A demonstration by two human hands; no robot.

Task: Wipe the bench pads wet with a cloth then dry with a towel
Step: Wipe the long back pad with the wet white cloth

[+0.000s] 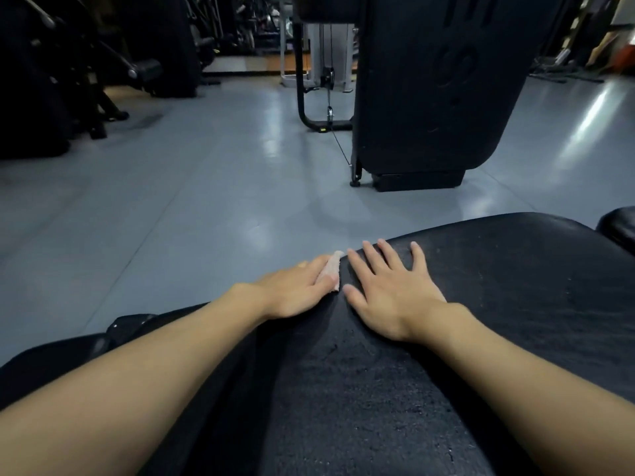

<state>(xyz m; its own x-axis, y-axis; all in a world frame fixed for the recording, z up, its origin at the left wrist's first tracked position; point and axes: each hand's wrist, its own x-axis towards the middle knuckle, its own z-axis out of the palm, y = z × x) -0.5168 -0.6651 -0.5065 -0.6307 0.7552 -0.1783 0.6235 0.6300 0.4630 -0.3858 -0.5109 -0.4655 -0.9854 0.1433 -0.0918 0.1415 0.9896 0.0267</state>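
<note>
A black bench pad [498, 304] with a worn, cracked surface fills the lower right of the head view. My left hand [292, 290] lies at the pad's far left edge, pressing a small pale cloth [331, 271] against it; the thumb is over the cloth and most of the cloth is hidden under the fingers. My right hand [388, 290] rests flat on the pad just right of the cloth, fingers spread and holding nothing.
A grey shiny floor [206, 201] stretches beyond the pad. A tall black machine housing [429, 97] stands ahead on the right, with a cable and a black tube frame [305, 108] beside it. Dark gym machines [68, 80] line the far left. Another black pad [618, 228] shows at the right edge.
</note>
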